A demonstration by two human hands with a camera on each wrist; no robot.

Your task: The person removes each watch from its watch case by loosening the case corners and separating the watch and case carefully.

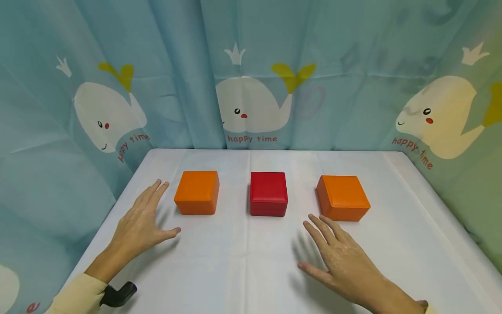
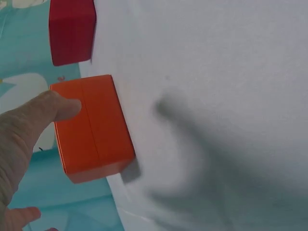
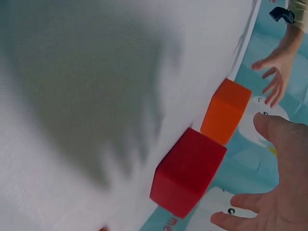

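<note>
Three small square boxes stand in a row on the white-covered table: an orange box (image 1: 197,192) at the left, a red box (image 1: 268,194) in the middle and another orange box (image 1: 343,197) at the right. My left hand (image 1: 138,222) hovers to the left of the left orange box, fingers straight and thumb spread. My right hand (image 1: 341,261) is in front of the right orange box, its fingertips close to that box's near edge in the head view. Neither hand holds anything. In the left wrist view the left thumb (image 2: 65,108) overlaps the orange box.
A light blue curtain (image 1: 176,109) printed with white whales hangs behind and beside the table (image 1: 219,270). A black strap piece (image 1: 119,295) sticks out at the left wrist, below a cream sleeve (image 1: 80,296). Both hands cast shadows on the cloth.
</note>
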